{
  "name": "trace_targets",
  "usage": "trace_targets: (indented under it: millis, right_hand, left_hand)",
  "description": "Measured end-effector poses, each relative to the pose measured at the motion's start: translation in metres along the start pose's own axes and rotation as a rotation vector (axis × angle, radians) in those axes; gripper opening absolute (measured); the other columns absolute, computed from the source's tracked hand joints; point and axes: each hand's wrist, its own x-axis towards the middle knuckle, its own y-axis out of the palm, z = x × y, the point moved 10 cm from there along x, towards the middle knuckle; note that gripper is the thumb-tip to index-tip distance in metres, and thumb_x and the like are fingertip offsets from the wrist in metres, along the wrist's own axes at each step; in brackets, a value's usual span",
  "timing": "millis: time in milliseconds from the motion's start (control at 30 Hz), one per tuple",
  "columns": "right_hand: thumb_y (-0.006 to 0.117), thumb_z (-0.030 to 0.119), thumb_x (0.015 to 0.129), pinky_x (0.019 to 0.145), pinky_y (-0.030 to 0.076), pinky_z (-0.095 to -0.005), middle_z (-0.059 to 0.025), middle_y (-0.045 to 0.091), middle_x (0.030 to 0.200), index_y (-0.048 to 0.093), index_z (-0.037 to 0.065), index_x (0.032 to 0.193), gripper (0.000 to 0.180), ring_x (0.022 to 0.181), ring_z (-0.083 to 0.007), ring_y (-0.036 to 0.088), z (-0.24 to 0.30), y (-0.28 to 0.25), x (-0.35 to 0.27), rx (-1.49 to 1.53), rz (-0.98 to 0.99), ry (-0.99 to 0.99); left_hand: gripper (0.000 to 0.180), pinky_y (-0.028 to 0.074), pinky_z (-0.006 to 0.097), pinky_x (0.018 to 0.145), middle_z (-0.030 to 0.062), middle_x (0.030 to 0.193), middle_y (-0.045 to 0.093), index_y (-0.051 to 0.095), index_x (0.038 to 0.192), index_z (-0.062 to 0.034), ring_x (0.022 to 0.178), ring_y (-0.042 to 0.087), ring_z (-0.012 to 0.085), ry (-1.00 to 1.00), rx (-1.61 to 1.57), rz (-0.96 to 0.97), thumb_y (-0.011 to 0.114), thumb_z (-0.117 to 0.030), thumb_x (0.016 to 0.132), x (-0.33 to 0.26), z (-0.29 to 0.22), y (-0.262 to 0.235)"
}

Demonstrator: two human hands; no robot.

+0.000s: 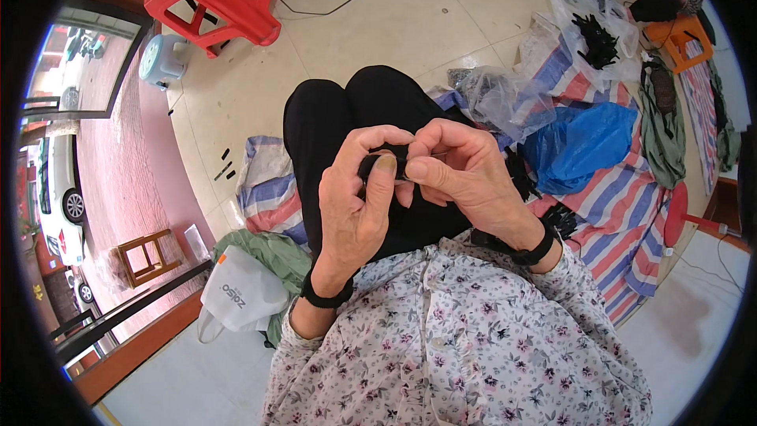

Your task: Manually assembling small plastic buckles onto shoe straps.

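Seen from the head camera, the left hand (359, 205) and right hand (461, 173) meet above the lap, both curled closed and pinching a small black piece (386, 162) between thumbs and fingertips. A striped tarp (623, 205) lies just to the right, edged with a blue bag (579, 146) and clear plastic bags (505, 99). Open tiled floor (410, 16) stretches ahead to a red stool (217, 0).

Both the left hand (356, 199) and the right hand (465, 175) are pinching a small black piece (388, 161) above the lap, beside a striped sheet (623, 205).
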Motion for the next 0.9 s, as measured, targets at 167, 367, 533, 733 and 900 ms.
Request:
trace_targets:
  millis: [167,367,533,733,900]
  right_hand:
    - [0.066,0.014,0.092,0.045,0.035,-0.017,-0.0002,0.06,0.069,0.06,0.002,0.091,0.014,0.053,-0.0015,0.047,-0.009,-0.001,0.002,0.061,-0.018,0.003]
    - [0.065,0.017,0.093,0.043,0.035,-0.0182,0.0003,0.056,0.065,0.059,0.002,0.088,0.016,0.05,-0.0023,0.047,-0.019,-0.001,0.004,0.187,-0.041,0.035]
    - [0.064,0.019,0.094,0.042,0.034,-0.0188,0.0004,0.056,0.065,0.059,0.003,0.085,0.019,0.048,-0.0028,0.045,-0.028,-0.008,0.01,0.15,-0.072,0.049]
    - [0.056,0.022,0.098,0.054,0.045,-0.0237,-0.0065,0.063,0.083,0.063,-0.001,0.099,0.024,0.061,-0.0071,0.053,-0.028,-0.008,0.007,0.347,0.012,0.143]
    - [0.059,0.014,0.096,0.057,0.048,-0.0228,-0.0058,0.064,0.083,0.063,-0.002,0.103,0.019,0.062,-0.0077,0.056,-0.019,-0.015,-0.002,0.044,-0.008,0.142]
  left_hand:
    - [0.018,0.032,0.018,0.049,-0.0005,0.062,0.055,0.057,0.109,-0.0011,0.055,0.048,0.0021,-0.026,-0.076,-0.047,0.046,-0.009,0.098,-0.001,0.009,-0.004]
    - [0.021,0.027,0.017,0.046,-0.0017,0.061,0.053,0.057,0.111,-0.0007,0.051,0.04,-0.0008,-0.139,-0.163,0.008,0.044,-0.011,0.099,-0.001,0.022,0.0]
    - [0.02,0.026,0.016,0.045,-0.0011,0.066,0.055,0.06,0.106,-0.0003,0.05,0.039,-0.0009,-0.206,-0.235,0.001,0.045,-0.013,0.1,0.001,0.03,0.003]
    - [0.021,0.022,0.016,0.044,-0.0013,0.064,0.055,0.061,0.104,-0.0015,0.048,0.038,-0.0003,-0.123,-0.167,-0.046,0.05,-0.019,0.1,0.006,0.032,-0.008]
    - [0.021,0.023,0.016,0.045,-0.0002,0.066,0.057,0.062,0.107,-0.0014,0.05,0.039,-0.0006,-0.169,-0.21,-0.035,0.051,-0.017,0.099,0.012,0.035,-0.01]
